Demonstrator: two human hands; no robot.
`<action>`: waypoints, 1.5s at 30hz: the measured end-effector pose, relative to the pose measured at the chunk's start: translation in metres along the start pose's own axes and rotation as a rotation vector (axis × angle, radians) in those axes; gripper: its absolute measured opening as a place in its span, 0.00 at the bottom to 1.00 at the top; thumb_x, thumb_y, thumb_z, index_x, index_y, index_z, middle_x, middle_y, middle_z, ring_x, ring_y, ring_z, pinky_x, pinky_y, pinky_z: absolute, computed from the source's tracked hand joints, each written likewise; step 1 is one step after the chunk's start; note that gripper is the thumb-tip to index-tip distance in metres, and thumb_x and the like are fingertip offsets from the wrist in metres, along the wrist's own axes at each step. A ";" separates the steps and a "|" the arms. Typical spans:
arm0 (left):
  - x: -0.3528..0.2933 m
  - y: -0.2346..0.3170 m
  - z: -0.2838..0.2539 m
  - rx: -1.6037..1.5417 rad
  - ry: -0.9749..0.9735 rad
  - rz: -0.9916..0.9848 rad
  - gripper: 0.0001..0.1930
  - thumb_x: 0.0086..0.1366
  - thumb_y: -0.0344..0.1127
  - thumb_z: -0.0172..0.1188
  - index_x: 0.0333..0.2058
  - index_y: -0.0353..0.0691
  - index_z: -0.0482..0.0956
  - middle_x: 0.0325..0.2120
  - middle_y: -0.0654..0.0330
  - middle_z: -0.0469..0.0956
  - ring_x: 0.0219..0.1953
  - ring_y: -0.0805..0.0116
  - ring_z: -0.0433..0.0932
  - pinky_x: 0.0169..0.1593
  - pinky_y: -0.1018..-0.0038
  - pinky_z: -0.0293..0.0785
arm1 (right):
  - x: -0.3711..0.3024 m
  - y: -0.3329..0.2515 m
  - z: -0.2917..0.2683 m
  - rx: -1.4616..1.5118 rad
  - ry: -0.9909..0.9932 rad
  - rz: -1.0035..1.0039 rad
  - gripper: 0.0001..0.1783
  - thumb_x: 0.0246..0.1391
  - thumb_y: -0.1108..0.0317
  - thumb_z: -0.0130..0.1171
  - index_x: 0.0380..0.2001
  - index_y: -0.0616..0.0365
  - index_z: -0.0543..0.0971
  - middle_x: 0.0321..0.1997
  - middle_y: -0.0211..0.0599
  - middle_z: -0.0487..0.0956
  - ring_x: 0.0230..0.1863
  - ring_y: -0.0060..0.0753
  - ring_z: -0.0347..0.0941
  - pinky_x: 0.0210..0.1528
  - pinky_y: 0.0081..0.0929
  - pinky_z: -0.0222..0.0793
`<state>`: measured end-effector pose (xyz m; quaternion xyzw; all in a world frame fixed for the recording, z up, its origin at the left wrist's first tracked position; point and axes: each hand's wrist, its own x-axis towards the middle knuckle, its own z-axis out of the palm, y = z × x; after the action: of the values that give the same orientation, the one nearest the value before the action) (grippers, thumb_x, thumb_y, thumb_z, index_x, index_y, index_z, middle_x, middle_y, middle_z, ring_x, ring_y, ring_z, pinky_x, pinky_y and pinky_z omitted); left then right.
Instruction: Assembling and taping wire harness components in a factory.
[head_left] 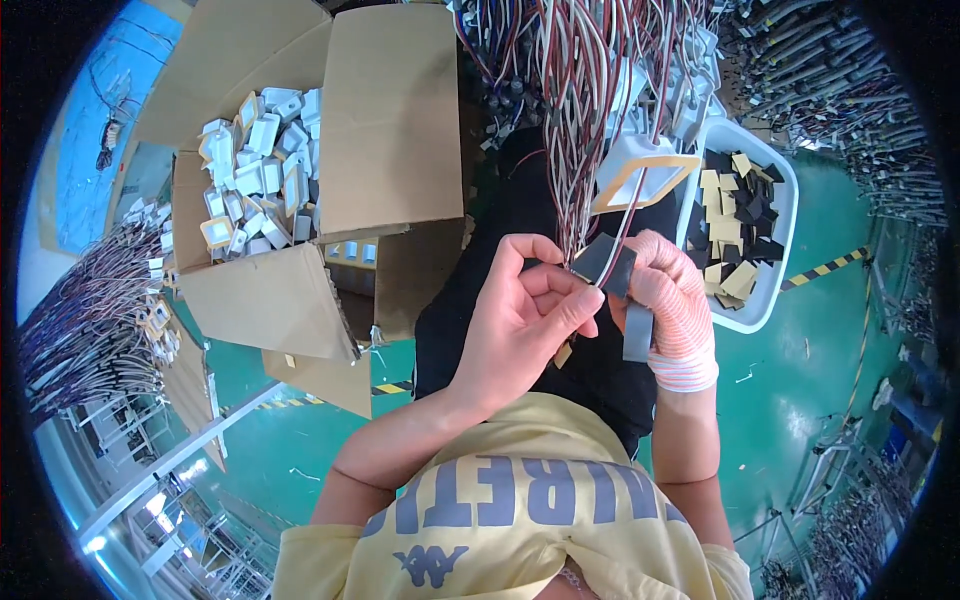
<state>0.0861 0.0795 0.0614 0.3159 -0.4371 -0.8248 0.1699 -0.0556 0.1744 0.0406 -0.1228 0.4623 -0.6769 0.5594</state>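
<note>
My bare left hand (535, 315) is closed, thumb and fingers pinching the end of a thin red-and-white cable (627, 215) below a bundle of similar cables. My right hand (668, 290), in a pink-and-white striped glove, is closed on a dark grey foam-like pad (603, 262) that lies against the cable. A grey strip (637, 333) sticks out below the right fingers; I cannot tell whether it belongs to the pad. Just above both hands hangs a white plastic housing (640, 180) with a yellowish rim, the cable running through it.
To the left stands an open cardboard box (265, 300) of white plastic housings. At the right, a white tub (765, 300) holds black and tan pads. Hanging cable bundles (575, 100) fill the top middle, with more cables (90, 310) at far left and dark ones (850, 110) at upper right.
</note>
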 end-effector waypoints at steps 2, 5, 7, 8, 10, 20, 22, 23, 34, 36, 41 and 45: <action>0.000 0.002 0.001 -0.004 0.005 -0.021 0.19 0.63 0.28 0.60 0.44 0.40 0.58 0.29 0.58 0.75 0.30 0.75 0.76 0.36 0.80 0.72 | -0.001 0.000 0.001 -0.006 0.003 -0.002 0.05 0.50 0.68 0.56 0.24 0.57 0.73 0.32 0.30 0.76 0.29 0.18 0.66 0.35 0.18 0.64; 0.000 0.000 -0.001 0.000 0.008 -0.042 0.18 0.63 0.28 0.59 0.47 0.38 0.60 0.29 0.60 0.75 0.30 0.75 0.76 0.36 0.81 0.72 | 0.000 0.000 0.001 -0.011 0.008 -0.005 0.06 0.50 0.68 0.56 0.24 0.57 0.72 0.33 0.31 0.76 0.30 0.18 0.66 0.35 0.18 0.64; 0.001 0.001 -0.001 -0.008 -0.003 -0.051 0.18 0.64 0.29 0.59 0.47 0.36 0.61 0.30 0.60 0.75 0.30 0.76 0.76 0.35 0.82 0.72 | -0.002 -0.002 0.002 -0.010 0.012 -0.001 0.06 0.50 0.68 0.57 0.24 0.57 0.72 0.34 0.32 0.77 0.30 0.18 0.67 0.35 0.18 0.64; 0.001 0.001 0.000 -0.016 -0.012 -0.060 0.17 0.64 0.29 0.59 0.48 0.34 0.63 0.30 0.60 0.75 0.30 0.78 0.76 0.34 0.83 0.72 | -0.003 -0.002 0.001 -0.011 0.014 -0.002 0.06 0.50 0.68 0.57 0.24 0.57 0.72 0.34 0.32 0.77 0.30 0.18 0.67 0.35 0.18 0.64; 0.002 0.001 -0.001 0.000 -0.018 -0.050 0.16 0.64 0.29 0.58 0.48 0.34 0.65 0.30 0.61 0.75 0.30 0.78 0.75 0.35 0.84 0.72 | -0.004 0.000 0.001 0.006 -0.005 -0.035 0.06 0.52 0.68 0.58 0.27 0.58 0.74 0.36 0.32 0.77 0.32 0.18 0.68 0.37 0.19 0.65; 0.003 -0.008 -0.005 0.048 -0.112 -0.054 0.12 0.66 0.30 0.56 0.46 0.34 0.70 0.33 0.62 0.75 0.32 0.76 0.75 0.37 0.80 0.73 | -0.012 -0.015 0.016 -0.001 0.023 0.075 0.11 0.53 0.70 0.60 0.40 0.60 0.76 0.34 0.28 0.76 0.34 0.17 0.71 0.35 0.16 0.66; 0.002 -0.006 -0.004 0.084 -0.123 -0.033 0.12 0.66 0.29 0.56 0.47 0.33 0.70 0.33 0.62 0.75 0.33 0.76 0.75 0.38 0.80 0.73 | -0.013 -0.016 0.017 -0.074 0.046 0.065 0.11 0.53 0.69 0.61 0.40 0.59 0.76 0.32 0.27 0.76 0.31 0.16 0.70 0.31 0.14 0.64; 0.002 -0.006 -0.004 0.119 -0.134 -0.010 0.12 0.66 0.28 0.55 0.47 0.33 0.70 0.34 0.62 0.75 0.34 0.76 0.76 0.39 0.79 0.73 | -0.014 -0.016 0.017 -0.147 0.067 0.056 0.11 0.53 0.69 0.61 0.40 0.59 0.76 0.29 0.25 0.76 0.28 0.14 0.69 0.27 0.12 0.62; -0.006 -0.019 -0.001 0.136 0.029 0.084 0.08 0.65 0.27 0.56 0.42 0.31 0.74 0.31 0.61 0.78 0.33 0.78 0.77 0.38 0.82 0.73 | -0.015 -0.018 0.018 -0.043 0.013 0.122 0.12 0.53 0.73 0.56 0.42 0.62 0.77 0.31 0.28 0.76 0.28 0.14 0.70 0.31 0.13 0.65; -0.003 -0.021 0.000 -0.003 0.070 0.092 0.06 0.65 0.27 0.56 0.40 0.32 0.75 0.31 0.61 0.79 0.34 0.77 0.78 0.40 0.81 0.74 | -0.019 -0.008 0.015 -0.012 0.063 0.053 0.12 0.52 0.71 0.55 0.40 0.62 0.77 0.29 0.28 0.75 0.25 0.15 0.68 0.28 0.13 0.64; -0.011 -0.026 -0.009 0.363 -0.069 0.198 0.12 0.62 0.24 0.59 0.44 0.32 0.72 0.37 0.58 0.79 0.39 0.73 0.79 0.45 0.78 0.74 | -0.036 -0.013 0.030 -0.290 0.215 0.043 0.04 0.54 0.73 0.54 0.32 0.59 0.77 0.26 0.23 0.73 0.25 0.10 0.62 0.27 0.12 0.57; 0.007 -0.003 -0.025 0.580 -0.090 0.512 0.40 0.51 0.36 0.70 0.58 0.35 0.57 0.58 0.50 0.65 0.60 0.62 0.64 0.62 0.66 0.59 | -0.044 -0.002 0.021 -0.290 0.198 -0.012 0.03 0.54 0.73 0.54 0.30 0.59 0.77 0.25 0.21 0.72 0.27 0.08 0.61 0.29 0.11 0.56</action>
<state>0.0975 0.0617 0.0455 0.1952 -0.7239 -0.6108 0.2546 -0.0276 0.2022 0.0695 -0.1376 0.6073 -0.6151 0.4837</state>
